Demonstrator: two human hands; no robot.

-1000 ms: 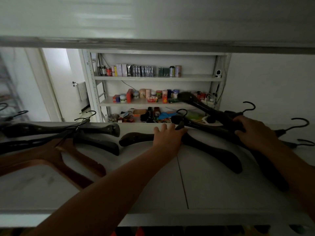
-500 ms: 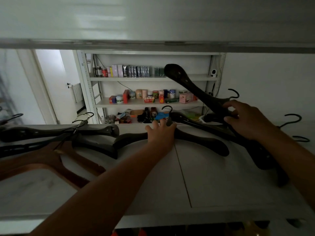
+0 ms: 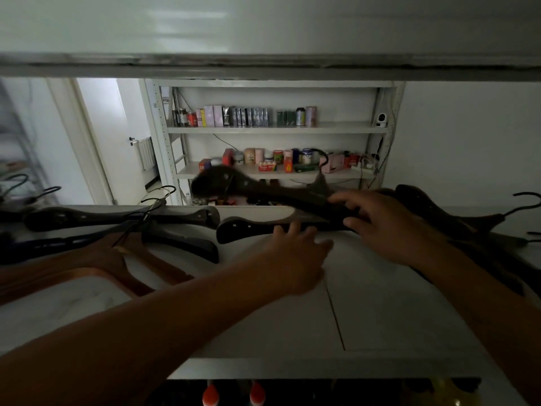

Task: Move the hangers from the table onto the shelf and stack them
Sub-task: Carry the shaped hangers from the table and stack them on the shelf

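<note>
On the white shelf point(image 3: 380, 312) lie several dark hangers. My right hand point(image 3: 386, 224) grips a dark hanger point(image 3: 234, 183) at its middle and holds it low over the shelf, its left arm blurred. Under it lies another dark hanger point(image 3: 248, 228), and my left hand point(image 3: 295, 253) rests on its middle with fingers curled over it. More dark hangers point(image 3: 117, 216) lie at the left, with a brown wooden hanger point(image 3: 123, 259) in front of them. Further dark hangers point(image 3: 456, 218) sit at the right behind my right arm.
The shelf above point(image 3: 263, 63) hangs low over the working space. Behind stands a white rack point(image 3: 278, 130) with small boxes and jars. A white door point(image 3: 117, 142) is at the back left. The shelf's front edge point(image 3: 322, 370) runs close to me.
My right hand has swung its hanger down from a steep tilt and leftward, bringing it nearly level above the hanger under my left hand. My left hand stays on that hanger.
</note>
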